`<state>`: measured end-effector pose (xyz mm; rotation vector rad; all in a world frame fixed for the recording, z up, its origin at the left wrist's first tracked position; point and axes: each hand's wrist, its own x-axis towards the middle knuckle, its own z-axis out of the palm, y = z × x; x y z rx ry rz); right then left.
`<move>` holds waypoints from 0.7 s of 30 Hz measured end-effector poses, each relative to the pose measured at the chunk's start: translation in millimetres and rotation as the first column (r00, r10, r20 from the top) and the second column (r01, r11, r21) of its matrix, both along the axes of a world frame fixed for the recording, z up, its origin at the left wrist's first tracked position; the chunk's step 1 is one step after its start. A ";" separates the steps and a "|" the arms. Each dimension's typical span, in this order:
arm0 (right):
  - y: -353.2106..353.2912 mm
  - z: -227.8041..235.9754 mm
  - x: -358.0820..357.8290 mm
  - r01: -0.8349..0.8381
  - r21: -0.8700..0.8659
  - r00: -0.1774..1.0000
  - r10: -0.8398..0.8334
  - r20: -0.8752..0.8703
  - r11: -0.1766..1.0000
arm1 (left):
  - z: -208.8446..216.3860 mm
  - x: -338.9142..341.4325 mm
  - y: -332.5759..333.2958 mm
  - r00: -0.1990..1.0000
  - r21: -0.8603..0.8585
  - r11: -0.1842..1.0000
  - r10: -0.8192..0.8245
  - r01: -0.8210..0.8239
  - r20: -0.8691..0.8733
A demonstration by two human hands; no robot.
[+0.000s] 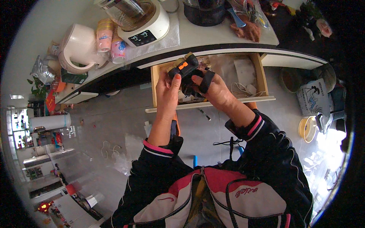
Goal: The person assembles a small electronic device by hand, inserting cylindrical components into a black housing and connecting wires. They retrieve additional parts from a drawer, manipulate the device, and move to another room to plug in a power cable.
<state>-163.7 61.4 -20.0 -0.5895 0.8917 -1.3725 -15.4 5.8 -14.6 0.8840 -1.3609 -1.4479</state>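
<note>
Above an open wooden drawer point(265, 78), both my hands hold a black device with an orange patch point(183, 65); it looks like a headlamp, though I cannot be sure. My left hand point(166, 89) grips its left side, the thumb lying along its front edge. Fingers of my right hand point(218, 89) are closed round its right side, where a wide black strap point(206, 81) loops by the knuckles. Some of the device is hidden behind my fingers. Inside the drawer, right of my hands, are a white cable point(249, 90) and clear plastic bags.
On the white counter stand a glass-topped appliance point(142, 36), a cream kettle point(78, 45), stacked paper cups point(103, 38) and a blue-handled brush point(237, 19). A printed bag point(313, 98) and a yellow basket point(307, 129) are at the right. Plastic wrap point(121, 161) lies on the grey floor.
</note>
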 end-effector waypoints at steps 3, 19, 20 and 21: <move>-1.5 3.1 9.1 0.034 0.071 0.988 -0.045 0.149 0.997 | -1.7 -3.8 2.5 0.998 0.087 0.994 0.070 -0.070 0.005; -2.8 -17.0 20.7 -0.006 0.071 0.930 -0.021 0.367 0.997 | 6.6 -1.5 4.3 0.988 0.049 0.989 0.135 -0.139 0.081; -2.1 -15.6 21.0 -0.003 0.065 0.929 -0.021 0.370 0.998 | 6.7 -1.1 4.3 0.988 0.022 0.991 0.127 -0.129 0.083; -2.0 -15.0 21.5 0.000 0.058 0.927 -0.021 0.374 0.998 | 7.1 -0.5 4.3 0.989 -0.006 0.993 0.120 -0.120 0.086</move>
